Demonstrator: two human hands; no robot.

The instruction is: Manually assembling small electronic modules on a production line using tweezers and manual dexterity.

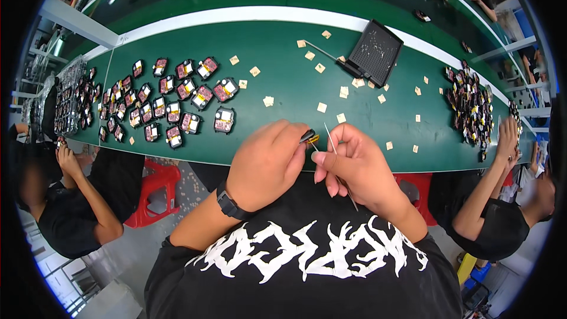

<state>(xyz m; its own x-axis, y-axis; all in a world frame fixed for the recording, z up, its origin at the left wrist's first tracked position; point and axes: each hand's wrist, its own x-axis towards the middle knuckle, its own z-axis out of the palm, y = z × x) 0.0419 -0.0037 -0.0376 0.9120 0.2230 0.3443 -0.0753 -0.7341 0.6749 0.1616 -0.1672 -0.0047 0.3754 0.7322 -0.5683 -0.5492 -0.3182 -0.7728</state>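
My left hand [263, 162] is closed in a pinch at the near edge of the green table. From its fingertips sticks out a small black part with a yellow strip [313, 139]; the rest of it is hidden by the fingers. Close beside it, my right hand [363, 168] is closed round a thin metal rod-like tool [329, 136], which slants up past the thumb, its other end showing below the palm. A short metal tip also shows near the right thumb. Whether it touches the black part I cannot tell.
Several black housings with maroon boards [224, 120] lie left on the table [283, 77]. Small beige squares [322, 107] are scattered across the middle and right. A black tray [390, 44] stands far right of centre, near a heap of black units [471, 100]. People sit on both sides.
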